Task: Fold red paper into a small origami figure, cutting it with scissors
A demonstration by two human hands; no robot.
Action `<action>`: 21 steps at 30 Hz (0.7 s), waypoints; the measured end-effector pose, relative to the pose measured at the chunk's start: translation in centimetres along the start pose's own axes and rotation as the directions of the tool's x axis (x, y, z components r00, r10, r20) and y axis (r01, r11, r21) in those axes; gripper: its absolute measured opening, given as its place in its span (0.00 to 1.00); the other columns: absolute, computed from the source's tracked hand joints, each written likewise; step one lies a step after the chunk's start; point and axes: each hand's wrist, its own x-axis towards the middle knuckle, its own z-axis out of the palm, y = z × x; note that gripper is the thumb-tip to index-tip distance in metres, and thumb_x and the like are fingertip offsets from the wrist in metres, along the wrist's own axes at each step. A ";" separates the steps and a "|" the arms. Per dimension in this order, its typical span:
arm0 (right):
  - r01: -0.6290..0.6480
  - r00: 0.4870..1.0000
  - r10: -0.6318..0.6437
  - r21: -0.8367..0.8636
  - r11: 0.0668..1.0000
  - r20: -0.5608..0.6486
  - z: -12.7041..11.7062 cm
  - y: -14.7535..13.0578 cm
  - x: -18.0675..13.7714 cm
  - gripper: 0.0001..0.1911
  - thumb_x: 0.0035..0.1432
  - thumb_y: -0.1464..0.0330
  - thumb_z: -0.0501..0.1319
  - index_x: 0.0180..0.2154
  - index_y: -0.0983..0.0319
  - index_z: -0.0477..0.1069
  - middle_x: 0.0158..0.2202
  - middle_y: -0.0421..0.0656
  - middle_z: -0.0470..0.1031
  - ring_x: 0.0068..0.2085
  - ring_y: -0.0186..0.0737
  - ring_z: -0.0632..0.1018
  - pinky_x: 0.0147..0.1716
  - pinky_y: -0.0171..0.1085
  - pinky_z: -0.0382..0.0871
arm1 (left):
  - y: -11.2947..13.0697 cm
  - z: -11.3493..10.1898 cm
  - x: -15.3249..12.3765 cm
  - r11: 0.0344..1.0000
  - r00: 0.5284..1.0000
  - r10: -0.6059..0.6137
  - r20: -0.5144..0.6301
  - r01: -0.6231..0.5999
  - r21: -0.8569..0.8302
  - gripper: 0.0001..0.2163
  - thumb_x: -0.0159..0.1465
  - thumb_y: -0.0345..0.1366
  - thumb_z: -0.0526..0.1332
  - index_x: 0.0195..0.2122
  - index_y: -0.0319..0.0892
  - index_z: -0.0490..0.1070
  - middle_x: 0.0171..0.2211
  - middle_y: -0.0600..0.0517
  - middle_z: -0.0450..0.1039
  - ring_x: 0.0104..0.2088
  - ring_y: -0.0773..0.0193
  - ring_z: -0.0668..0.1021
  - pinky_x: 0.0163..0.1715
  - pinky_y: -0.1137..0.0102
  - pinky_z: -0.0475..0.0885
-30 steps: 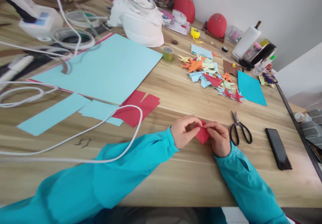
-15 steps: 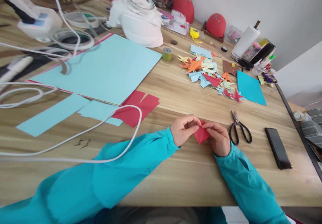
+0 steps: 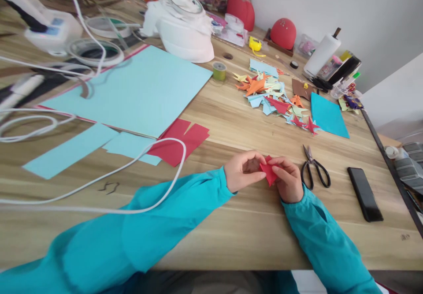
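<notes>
A small piece of red folded paper is held between my two hands, low over the wooden table. My left hand pinches its left side, with thumb and forefinger at the edge. On the other side my right hand grips the paper with thumb and fingers, covering part of it. Just right of that hand lie black-handled scissors, blades pointing away from me. Beyond the hands, a pile of folded paper figures in orange, red, blue and yellow rests on the table.
Large light-blue sheets lie at the left, with red paper pieces and blue strips beside them. A white cable loops over the left side. At the right are a phone and a blue paper square.
The red paper has shifted slightly right and turned, and less of it shows. My left thumb has straightened along its edge; my right fingers have moved further over it.
</notes>
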 end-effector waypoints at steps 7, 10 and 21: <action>-0.039 0.999 0.039 0.003 0.999 -0.029 0.2 -0.3 0.1 0.09 0.41 0.65 0.66 0.28 0.61 0.75 0.21 0.39 0.74 0.16 0.28 0.63 0.13 0.29 0.50 | -0.4 0.0 0.0 0.999 1.000 0.006 0.007 -0.006 0.040 0.13 0.47 0.30 0.66 0.32 0.39 0.64 0.26 0.53 0.72 0.27 0.66 0.76 0.29 0.71 0.71; -0.045 0.999 0.046 0.022 0.999 -0.025 0.2 -0.4 0.1 0.09 0.41 0.65 0.66 0.28 0.61 0.75 0.21 0.40 0.75 0.17 0.29 0.65 0.13 0.29 0.51 | 0.0 0.1 -0.1 0.999 1.000 -0.002 0.008 0.002 0.037 0.13 0.48 0.30 0.66 0.33 0.39 0.65 0.27 0.52 0.73 0.29 0.66 0.77 0.31 0.70 0.71; -0.051 0.998 0.052 0.023 0.998 -0.018 0.1 -0.3 0.1 0.09 0.41 0.66 0.67 0.29 0.61 0.75 0.28 0.41 0.77 0.17 0.28 0.66 0.13 0.28 0.55 | 0.2 0.4 0.0 1.000 1.000 -0.013 -0.001 0.013 0.029 0.15 0.46 0.28 0.67 0.33 0.39 0.64 0.29 0.53 0.74 0.29 0.66 0.77 0.30 0.70 0.72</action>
